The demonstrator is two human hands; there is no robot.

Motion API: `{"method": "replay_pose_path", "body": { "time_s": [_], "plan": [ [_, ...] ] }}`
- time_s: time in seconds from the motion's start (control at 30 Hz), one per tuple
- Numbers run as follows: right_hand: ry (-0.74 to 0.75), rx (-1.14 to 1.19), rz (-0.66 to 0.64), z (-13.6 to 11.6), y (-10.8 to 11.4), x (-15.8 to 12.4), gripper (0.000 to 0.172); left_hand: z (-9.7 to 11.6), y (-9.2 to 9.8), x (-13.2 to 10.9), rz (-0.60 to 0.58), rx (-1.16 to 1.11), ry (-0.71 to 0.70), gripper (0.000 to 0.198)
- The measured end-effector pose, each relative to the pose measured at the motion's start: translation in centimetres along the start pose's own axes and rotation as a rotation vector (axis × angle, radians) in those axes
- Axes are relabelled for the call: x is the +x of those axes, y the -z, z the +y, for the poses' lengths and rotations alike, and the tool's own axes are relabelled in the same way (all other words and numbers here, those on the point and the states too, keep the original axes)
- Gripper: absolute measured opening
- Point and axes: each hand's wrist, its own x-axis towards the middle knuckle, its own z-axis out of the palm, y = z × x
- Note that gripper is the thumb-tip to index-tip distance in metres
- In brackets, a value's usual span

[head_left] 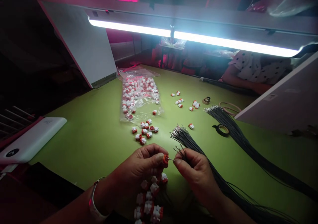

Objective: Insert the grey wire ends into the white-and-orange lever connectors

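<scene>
Between the thumb and fingers of my left hand (pixel 149 162) is a small orange-red connector (pixel 165 159), its face with holes turned to the right. My right hand (pixel 196 171) pinches a thin dark wire whose metal tip (pixel 171 159) is at the connector's face; whether it is inside a hole I cannot tell. A few more wires (pixel 181 150) stick out from the fingers of this hand. Below my left hand lie several white and red connectors (pixel 149 206). Behind my right hand runs a bundle of black wires (pixel 190 143) with bare metal ends.
On the green table (pixel 94 114) are a clear bag of connectors (pixel 140 93), loose connectors (pixel 144 131), a second wire bundle (pixel 238 141), black tape (pixel 222 130) and a white device (pixel 37 138). A lamp (pixel 223 42) hangs overhead. A person in a dotted shirt (pixel 258 68) is across the table.
</scene>
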Motion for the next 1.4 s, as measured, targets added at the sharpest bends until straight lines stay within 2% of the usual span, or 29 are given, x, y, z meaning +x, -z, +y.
{"method": "replay_pose_path", "body": {
  "time_s": [0.13,0.33,0.47,0.57,0.73,0.93,1.13,1.3,1.37,1.4],
  "plan": [
    [-0.089,0.041,-0.023,-0.1,-0.1,-0.1,0.021,-0.2,0.1,0.1,0.008,0.031,-0.043,0.018],
    [-0.265,0.177,-0.064,0.3,-0.2,-0.2,0.021,0.1,0.0,-0.1,0.073,0.308,-0.210,0.013],
    [-0.312,0.202,-0.071,0.6,-0.2,-0.2,0.022,0.5,0.2,-0.4,0.081,0.442,-0.241,0.014],
    [-0.279,0.142,-0.060,0.7,-0.2,-0.4,0.021,0.4,0.3,-0.4,0.068,0.457,-0.211,0.016],
    [-0.208,0.062,-0.073,0.6,-0.4,-0.6,0.022,-0.3,0.0,-0.2,-0.007,0.320,-0.083,0.022],
    [-0.133,-0.024,-0.101,0.7,-0.2,-0.3,0.023,-0.5,0.1,-0.1,0.082,0.363,-0.140,0.022],
    [0.040,-0.162,-0.101,1.3,-0.3,-0.7,0.025,-0.7,0.0,-0.3,0.062,0.337,-0.123,0.026],
    [-0.009,-0.138,-0.095,1.6,-0.2,-0.5,0.026,-0.4,-0.3,-0.5,0.059,0.396,-0.146,0.023],
    [-0.019,-0.113,-0.029,1.7,0.1,-0.1,0.024,0.0,-0.2,-0.8,0.059,0.502,-0.201,0.019],
    [-0.010,-0.103,0.010,1.7,0.2,0.1,0.023,0.2,0.0,-1.0,0.014,0.581,-0.237,0.018]
  ]
}}
